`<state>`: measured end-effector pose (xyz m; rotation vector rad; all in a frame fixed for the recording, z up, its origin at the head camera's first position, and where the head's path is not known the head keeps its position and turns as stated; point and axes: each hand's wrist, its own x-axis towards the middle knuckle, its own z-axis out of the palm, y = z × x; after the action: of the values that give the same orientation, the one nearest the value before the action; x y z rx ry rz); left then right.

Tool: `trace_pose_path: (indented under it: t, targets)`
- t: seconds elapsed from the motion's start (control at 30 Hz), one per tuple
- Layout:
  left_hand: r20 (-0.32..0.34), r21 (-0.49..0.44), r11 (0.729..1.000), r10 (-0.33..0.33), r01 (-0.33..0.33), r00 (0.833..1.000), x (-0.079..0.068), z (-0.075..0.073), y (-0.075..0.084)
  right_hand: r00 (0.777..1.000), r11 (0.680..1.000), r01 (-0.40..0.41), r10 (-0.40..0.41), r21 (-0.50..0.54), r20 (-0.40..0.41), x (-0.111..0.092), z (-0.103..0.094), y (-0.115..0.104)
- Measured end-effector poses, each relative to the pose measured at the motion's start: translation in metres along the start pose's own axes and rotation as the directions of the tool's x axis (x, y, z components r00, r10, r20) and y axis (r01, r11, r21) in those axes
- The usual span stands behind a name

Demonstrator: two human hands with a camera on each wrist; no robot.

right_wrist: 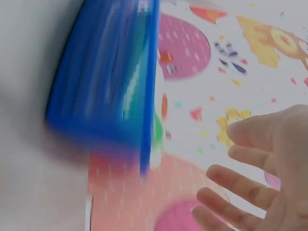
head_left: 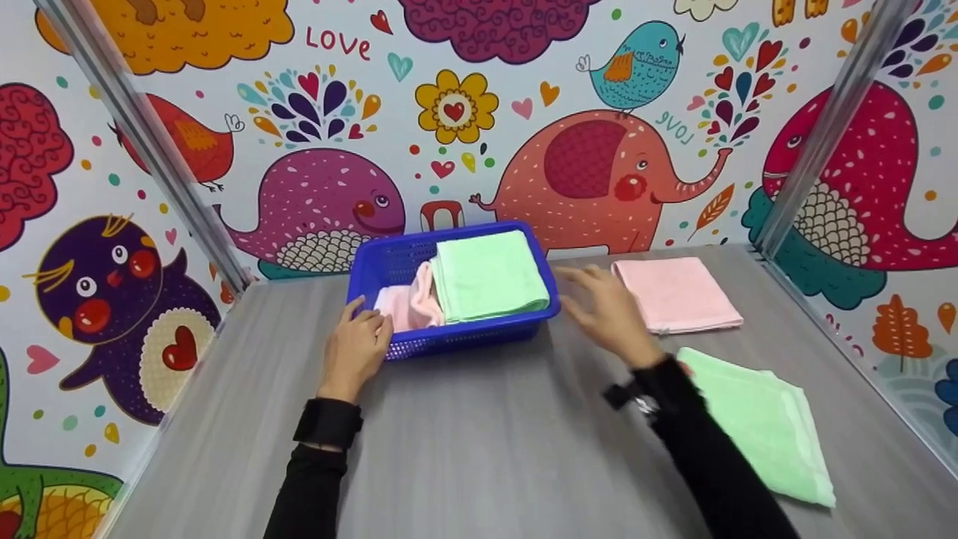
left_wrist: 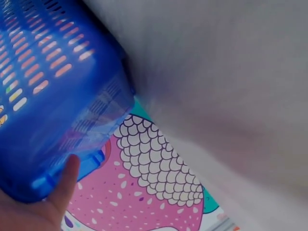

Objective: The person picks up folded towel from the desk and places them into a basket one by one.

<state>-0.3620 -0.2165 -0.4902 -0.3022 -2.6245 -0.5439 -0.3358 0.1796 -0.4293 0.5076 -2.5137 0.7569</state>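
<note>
A blue plastic basket [head_left: 464, 337] with slotted sides stands near the back wall. In it lie a folded light green towel [head_left: 490, 273] and, to its left, a bunched pink towel [head_left: 408, 303]. My left hand [head_left: 355, 348] holds the basket's front left corner at the rim; in the left wrist view one finger [left_wrist: 67, 180] lies along the outer side. Beside the basket's right end is my right hand [head_left: 610, 314], its fingers loosely extended with nothing in them. The right wrist view shows those fingers [right_wrist: 240, 185] apart from the basket wall [right_wrist: 103, 82].
To the right, a folded pink towel [head_left: 677, 292] lies flat on the grey table [head_left: 479, 449]. Nearer me is another folded green towel [head_left: 763, 423], partly behind my right sleeve. Printed wall panels [head_left: 464, 172] with metal posts border the table's back and sides.
</note>
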Motion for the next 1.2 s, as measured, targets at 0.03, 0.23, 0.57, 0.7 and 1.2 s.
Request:
trace_pose_path:
  t: [0.03,0.23,0.57,0.7,1.2]
  targets:
    - [-0.003,-0.004,1.0,0.004,-0.004,1.0,0.0,0.0,-0.001,1.0,0.999,-0.029,0.029,-0.019,-0.001,-0.009,-0.011,0.011]
    - [-0.028,-0.026,0.999,0.035,-0.035,0.999,-0.002,0.002,-0.002,0.977,0.972,-0.185,0.198,-0.141,0.079,-0.068,-0.071,0.087]
    - [-0.056,-0.033,0.998,0.05,-0.052,0.997,0.0,0.0,-0.003,0.699,0.854,-0.444,0.519,-0.27,0.492,-0.139,-0.148,0.184]
    - [-0.063,-0.039,0.997,0.058,-0.061,0.996,-0.001,0.001,-0.003,0.655,0.849,-0.468,0.519,-0.245,0.549,-0.141,-0.15,0.198]
    - [-0.057,-0.033,0.998,0.051,-0.053,0.997,-0.001,0.002,-0.004,0.601,0.801,-0.533,0.585,-0.272,0.545,-0.144,-0.147,0.199]
